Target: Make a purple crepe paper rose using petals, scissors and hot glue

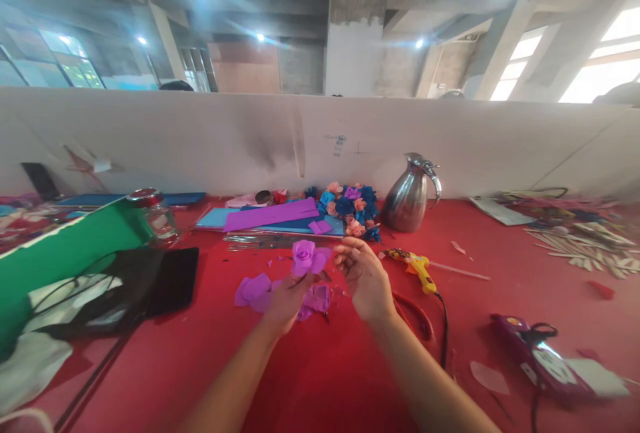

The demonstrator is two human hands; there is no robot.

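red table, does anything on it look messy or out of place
Mostly clutter: purple petals lie loosely strewn by the left hand. Oddest is the yellow glue gun, lying directly on the red table rather than propped upright. I see no obvious spill.

With the left hand (pixel 291 298) and right hand (pixel 367 281) at the dial's centre, I see a flower (pixel 304 256) in the left one, loose petals (pixel 254 290) on the table (pixel 320 373) beneath. A stack of sheets (pixel 270 215) lies at eleven o'clock, a cluster of flowers (pixel 353 208) just beside it at twelve. A jug (pixel 407 196) stands at one, and a partition (pixel 210 140) rises behind all three. A jar (pixel 160 221) is at ten. The glue gun (pixel 423 274) lies at three, near the right hand; strips (pixel 586 246) lie well beyond it, and a power strip (pixel 547 360) rests at four.
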